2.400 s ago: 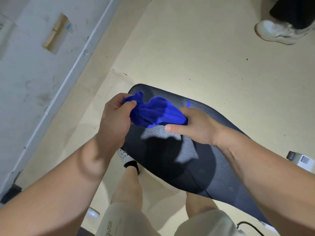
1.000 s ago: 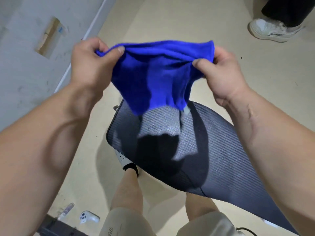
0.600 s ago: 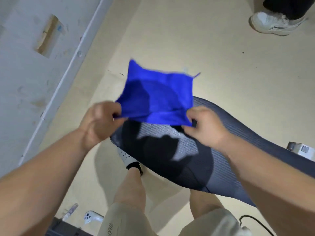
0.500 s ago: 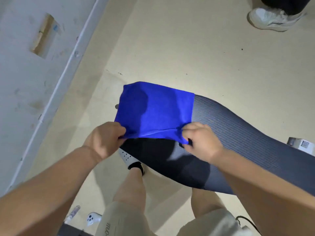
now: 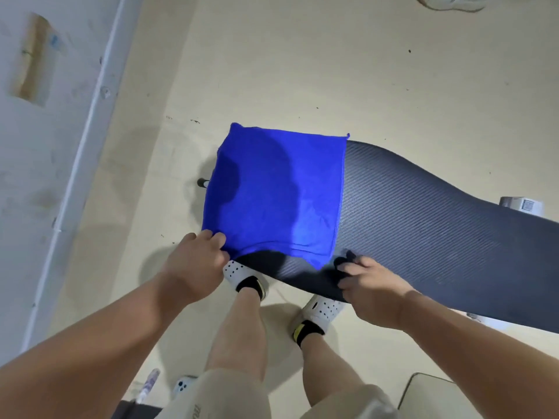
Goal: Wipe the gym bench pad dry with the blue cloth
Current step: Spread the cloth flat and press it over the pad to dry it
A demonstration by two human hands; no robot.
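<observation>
The blue cloth (image 5: 275,195) lies spread flat over the left end of the dark ribbed gym bench pad (image 5: 423,225), its left edge hanging a little past the pad's end. My left hand (image 5: 193,267) pinches the cloth's near-left corner. My right hand (image 5: 369,285) rests on the pad's near edge, just right of the cloth's near-right corner. Its fingers are loosely curled, off the cloth, and hold nothing.
A grey wall with a white baseboard (image 5: 87,140) runs along the left. My feet in white clogs (image 5: 242,273) stand under the pad's near edge. A small white box (image 5: 520,204) sits behind the pad, another person's shoe (image 5: 447,1) at top right, small items (image 5: 184,385) on the floor below.
The cloth went from bunched in both hands, to held up and stretched, to laid flat on the pad's left end. My right hand has let go of its corner.
</observation>
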